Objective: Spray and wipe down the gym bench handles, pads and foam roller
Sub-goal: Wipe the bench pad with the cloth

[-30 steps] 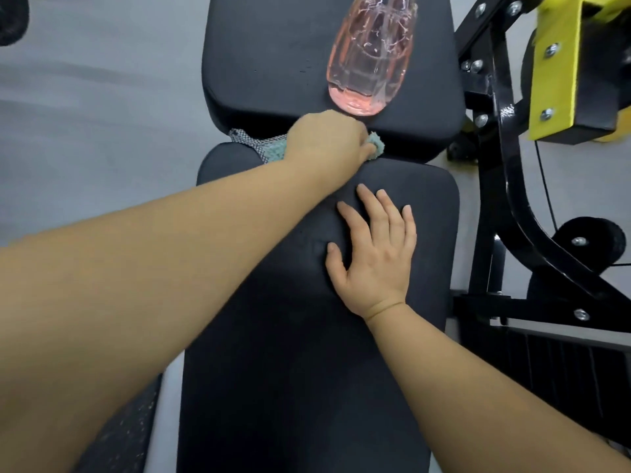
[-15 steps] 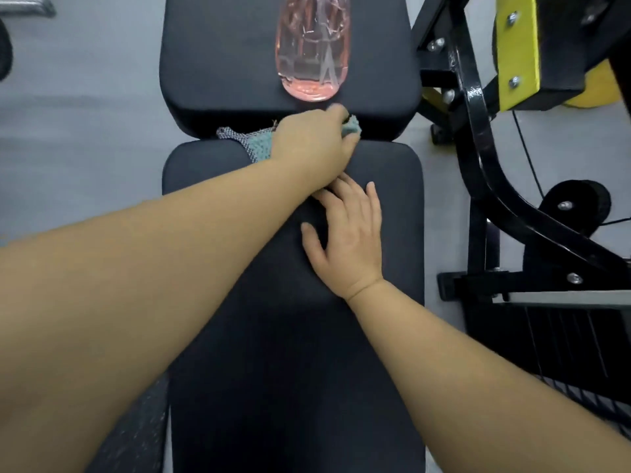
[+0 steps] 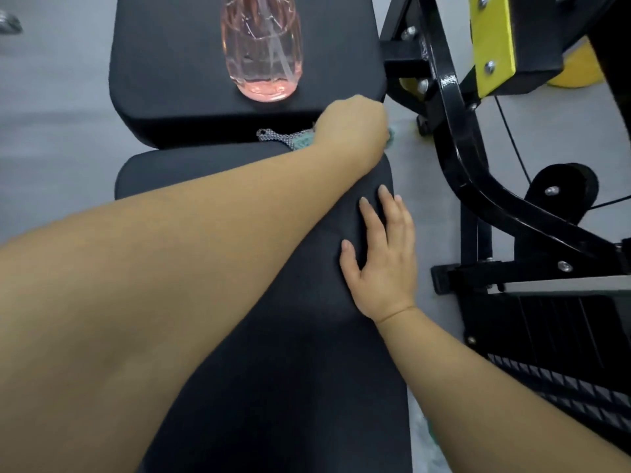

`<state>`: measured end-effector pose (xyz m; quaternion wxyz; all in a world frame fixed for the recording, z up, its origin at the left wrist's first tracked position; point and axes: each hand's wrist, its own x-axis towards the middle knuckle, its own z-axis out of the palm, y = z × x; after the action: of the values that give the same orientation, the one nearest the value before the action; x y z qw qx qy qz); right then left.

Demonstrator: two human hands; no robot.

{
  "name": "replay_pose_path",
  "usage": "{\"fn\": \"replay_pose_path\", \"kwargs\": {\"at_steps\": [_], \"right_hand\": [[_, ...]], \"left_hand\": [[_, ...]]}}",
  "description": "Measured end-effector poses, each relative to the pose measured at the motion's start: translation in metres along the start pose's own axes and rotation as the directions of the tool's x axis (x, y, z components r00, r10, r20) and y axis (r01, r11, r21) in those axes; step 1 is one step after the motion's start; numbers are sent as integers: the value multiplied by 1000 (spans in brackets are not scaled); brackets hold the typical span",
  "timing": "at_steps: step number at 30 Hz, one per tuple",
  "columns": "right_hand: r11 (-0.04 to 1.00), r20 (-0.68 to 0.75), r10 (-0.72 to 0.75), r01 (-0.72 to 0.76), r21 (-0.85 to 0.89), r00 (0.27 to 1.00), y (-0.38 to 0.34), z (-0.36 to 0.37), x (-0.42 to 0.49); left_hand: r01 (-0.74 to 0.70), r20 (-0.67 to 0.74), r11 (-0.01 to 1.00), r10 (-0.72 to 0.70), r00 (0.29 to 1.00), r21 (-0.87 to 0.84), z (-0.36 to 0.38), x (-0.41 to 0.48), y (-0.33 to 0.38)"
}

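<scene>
A black gym bench runs away from me: a long back pad (image 3: 273,387) near me and a shorter seat pad (image 3: 177,73) beyond it. My left hand (image 3: 351,126) is closed on a grey and teal cloth (image 3: 285,138), pressed into the gap between the two pads at the right corner of the seat pad. My right hand (image 3: 382,257) lies flat, fingers spread, on the right edge of the back pad. A clear pink spray bottle (image 3: 261,49) stands on the seat pad; its top is out of frame.
A black steel machine frame (image 3: 457,158) with a yellow plate (image 3: 491,42) stands close on the right. A black roller or wheel (image 3: 560,191) and a ribbed black base (image 3: 553,339) sit by it. Grey floor (image 3: 58,131) lies left of the bench.
My left hand has slid the cloth right along the gap to the seat pad's right corner. My right hand has shifted to the back pad's right edge.
</scene>
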<state>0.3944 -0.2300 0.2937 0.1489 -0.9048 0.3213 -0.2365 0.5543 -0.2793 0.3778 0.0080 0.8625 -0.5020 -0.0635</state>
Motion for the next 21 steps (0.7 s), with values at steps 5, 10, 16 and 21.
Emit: {"fn": "replay_pose_path", "kwargs": {"at_steps": [5, 10, 16, 21], "right_hand": [[999, -19, -9, 10, 47, 1000, 3, 1, 0], [999, -24, -5, 6, 53, 1000, 4, 1, -2], [999, -43, -6, 7, 33, 999, 3, 1, 0], [999, -38, -3, 4, 45, 999, 3, -1, 1]], "left_hand": [[-102, 42, 990, 106, 993, -95, 2, 4, 12], [68, -79, 977, -86, 993, -202, -2, -29, -41], [131, -76, 984, -141, 987, -117, 6, -15, -11], [-28, -107, 984, 9, 994, -175, 13, -16, 0]]}}
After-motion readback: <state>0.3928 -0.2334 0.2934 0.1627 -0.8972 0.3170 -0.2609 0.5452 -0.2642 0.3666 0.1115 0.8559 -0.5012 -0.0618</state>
